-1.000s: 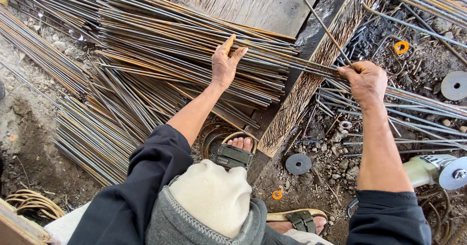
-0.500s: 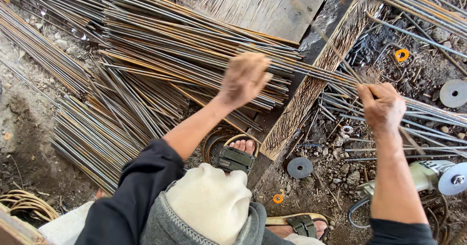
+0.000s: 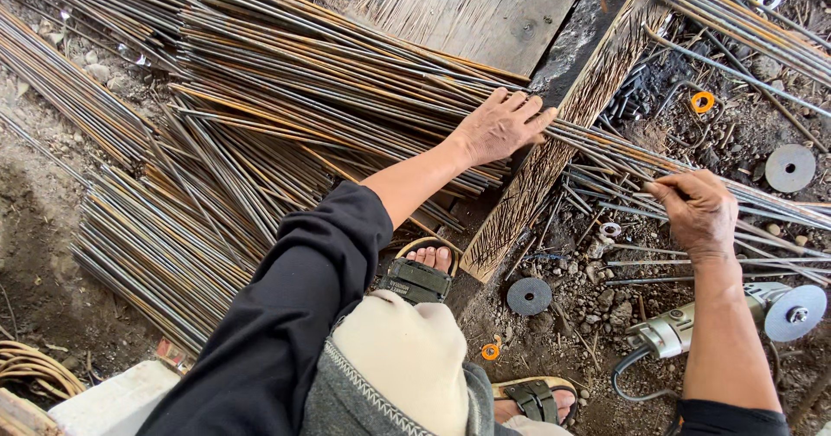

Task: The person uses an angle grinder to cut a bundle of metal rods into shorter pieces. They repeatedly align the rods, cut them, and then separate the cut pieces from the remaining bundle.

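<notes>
The left hand point(image 3: 500, 127) is laid flat, fingers spread and not closed on anything, on the top layer of a large pile of thin steel rods point(image 3: 286, 81), apparently so that the rods are pressed down and kept from rolling where they cross a scored wooden beam point(image 3: 554, 155). The right hand point(image 3: 699, 213) is curled shut around the ends of a few of the same rods point(image 3: 606, 146) where they project past the beam, the fingertips pinched on them as if they were being drawn or lined up. The beam is set at a slant under the rods, and its upper face is densely marked with cuts, which suggests that it serves as a support for cutting. More rods, grey and partly rusted, are fanned over the dirt ground point(image 3: 52, 254) to the left and stacked at the upper right. An angle grinder point(image 3: 718, 319) with its disc fitted is lying on the ground just below the right forearm, within easy reach. Loose cutting discs point(image 3: 529, 296) are scattered near it, one beside the beam's lower end and another point(image 3: 789, 167) further right. A sandalled foot point(image 3: 421, 273) is planted close against the beam's lower end, and a second sandal point(image 3: 532, 400) is seen at the bottom edge.
</notes>
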